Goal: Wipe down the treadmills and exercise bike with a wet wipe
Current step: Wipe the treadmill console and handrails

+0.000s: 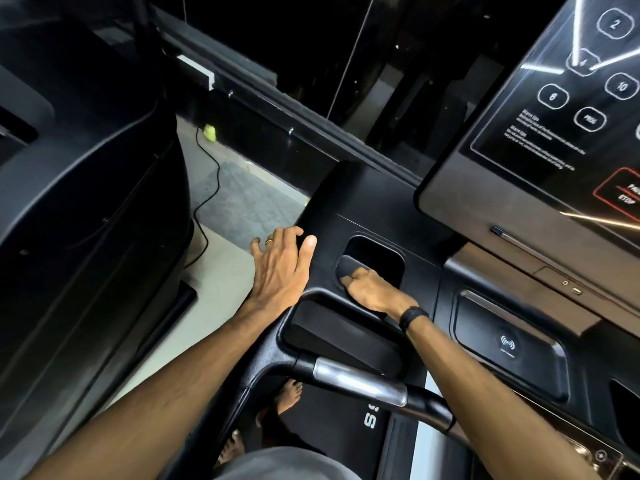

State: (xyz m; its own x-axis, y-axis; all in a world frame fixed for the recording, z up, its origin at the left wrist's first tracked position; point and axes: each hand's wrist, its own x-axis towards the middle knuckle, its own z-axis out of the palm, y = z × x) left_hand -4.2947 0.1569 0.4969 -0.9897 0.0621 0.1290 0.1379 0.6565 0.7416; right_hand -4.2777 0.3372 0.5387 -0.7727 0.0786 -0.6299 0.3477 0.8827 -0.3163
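Observation:
I stand on a black treadmill, facing its console (374, 202). My left hand (280, 268) rests flat on the console's left edge with its fingers spread and a ring on one finger. My right hand (375, 292), with a black band on the wrist, reaches into a square cup-holder recess (377, 247). Its fingers curl down onto a dark grey wad there, which looks like the wet wipe (349, 265). The glossy control panel (554, 133), with round number buttons and a red stop box, rises at the upper right.
A silver-and-black handlebar (360, 382) crosses below my arms, with my bare feet on the belt (332, 420) under it. A second dark machine (86, 202) stands at the left across a strip of pale floor (221, 271) with a black cable. A shallow charging tray (509, 344) lies right of my wrist.

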